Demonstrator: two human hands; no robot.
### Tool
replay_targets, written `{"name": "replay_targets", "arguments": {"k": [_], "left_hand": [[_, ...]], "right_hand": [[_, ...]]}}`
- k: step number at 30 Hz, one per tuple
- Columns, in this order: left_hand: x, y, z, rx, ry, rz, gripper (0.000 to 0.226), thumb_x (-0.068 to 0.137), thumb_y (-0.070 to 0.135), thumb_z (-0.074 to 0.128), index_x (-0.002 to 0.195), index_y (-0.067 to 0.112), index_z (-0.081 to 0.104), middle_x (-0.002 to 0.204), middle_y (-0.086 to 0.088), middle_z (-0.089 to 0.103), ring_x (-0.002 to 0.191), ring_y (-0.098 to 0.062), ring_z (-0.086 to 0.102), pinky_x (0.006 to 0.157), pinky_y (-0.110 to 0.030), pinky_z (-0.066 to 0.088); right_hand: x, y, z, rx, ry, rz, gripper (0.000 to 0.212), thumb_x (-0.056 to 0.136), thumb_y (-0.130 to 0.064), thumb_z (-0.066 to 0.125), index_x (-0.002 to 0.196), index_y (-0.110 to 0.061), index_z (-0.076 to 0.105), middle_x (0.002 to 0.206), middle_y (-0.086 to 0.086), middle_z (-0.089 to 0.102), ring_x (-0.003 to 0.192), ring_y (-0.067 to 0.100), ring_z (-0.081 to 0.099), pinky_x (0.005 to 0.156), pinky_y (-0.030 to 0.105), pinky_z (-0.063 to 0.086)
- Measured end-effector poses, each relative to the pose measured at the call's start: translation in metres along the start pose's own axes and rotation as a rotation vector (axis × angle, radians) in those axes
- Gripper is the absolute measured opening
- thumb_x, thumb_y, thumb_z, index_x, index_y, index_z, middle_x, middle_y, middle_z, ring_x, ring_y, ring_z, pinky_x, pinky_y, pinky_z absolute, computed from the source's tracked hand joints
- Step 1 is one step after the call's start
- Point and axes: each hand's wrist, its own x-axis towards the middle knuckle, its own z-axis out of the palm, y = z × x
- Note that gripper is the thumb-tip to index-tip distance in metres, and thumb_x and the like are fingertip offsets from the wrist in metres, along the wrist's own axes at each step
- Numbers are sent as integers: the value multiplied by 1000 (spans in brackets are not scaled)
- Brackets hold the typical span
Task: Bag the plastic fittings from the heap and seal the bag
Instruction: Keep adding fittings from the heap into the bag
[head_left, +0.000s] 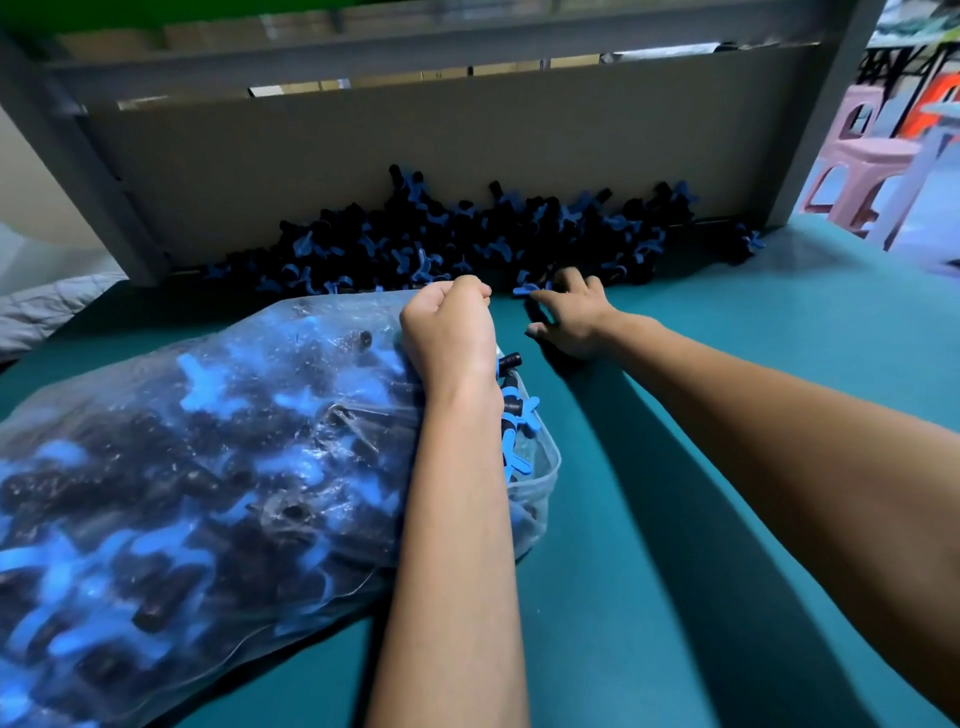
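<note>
A heap of black and blue plastic fittings (467, 234) lies along the back board of the green table (675, 467). A large clear plastic bag (182, 467), bulging with fittings, lies at the left. My left hand (449, 332) grips the bag's upper edge at its mouth, where a few fittings (514, 415) show in the opening. At the heap's front edge my right hand (569, 322) reaches with curled fingers around a black and blue fitting (530, 299).
A grey metal frame (810, 130) and a cardboard back panel (415, 150) close the table's far side. Pink plastic stools (857, 156) stand beyond the right edge. A grey quilted cloth (47, 306) lies off the left side.
</note>
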Motion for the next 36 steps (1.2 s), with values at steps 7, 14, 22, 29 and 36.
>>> {"name": "replay_targets", "arguments": {"k": [7,14,22,29,36], "left_hand": [[-4,2,-1,7,-13,-15,10,87,3,60,77,6,59,74,-8,52,57,-17,36,48,-22,29],[-5,3,0,22,-20,-19,8,86,4,61,78,6,59,77,-9,52,62,-19,34,51,-25,28],[-1,-3,-3,208,-154,41,13,87,0,67,91,9,74,86,-5,68,59,-12,48,46,-12,41],[-10,-12,-1,563,-543,88,31,78,8,88,104,15,75,102,-16,73,88,-25,71,87,-36,55],[-8,-16,0,561,-525,142,17,86,-2,77,85,15,74,87,-21,74,69,-23,68,69,-29,49]], "right_hand": [[-35,9,3,23,377,-19,53,83,-53,75,106,-7,61,109,16,58,111,37,46,91,41,41],[-36,9,-3,150,209,-87,45,92,-41,68,133,-22,60,123,17,56,117,37,45,101,40,42],[-110,4,2,1308,168,19,23,102,-28,58,110,-11,70,96,4,71,64,12,56,65,30,44],[-160,12,-3,1768,111,-20,18,96,-27,64,93,-9,67,78,4,64,52,6,48,48,13,38],[-163,9,1,2020,74,-73,14,91,2,65,104,6,69,99,17,73,86,21,72,76,17,56]]}}
